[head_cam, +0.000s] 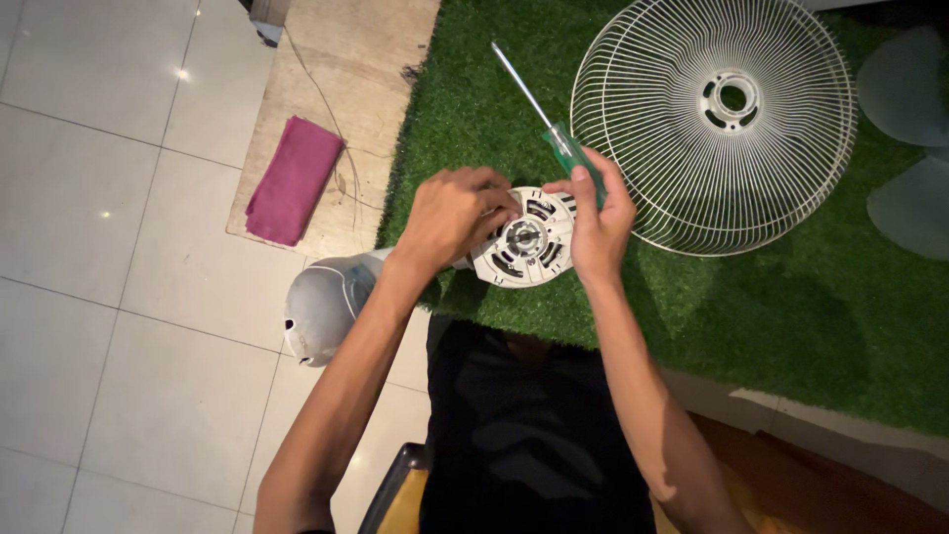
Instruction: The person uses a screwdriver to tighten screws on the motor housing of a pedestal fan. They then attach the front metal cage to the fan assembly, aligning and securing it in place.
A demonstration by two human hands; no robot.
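Green artificial turf covers the work surface, and on its near edge sits the white fan motor housing, round, with slotted vents and a metal hub at its centre. The left hand is curled over the housing's left rim, fingers bent down onto it and gripping its edge. The right hand touches the housing's right side while its fingers are closed around the translucent green handle of a screwdriver, whose metal shaft points up and away to the left, clear of the housing. Just beside the right hand, further back on the turf, lies a white wire fan guard, flat, with a round plastic ring in its middle. Pale translucent fan blades show at the right edge. Left of the turf, a magenta cloth rests on a beige board, and a grey rounded fan cover sits over the white tiled floor, below the left forearm.
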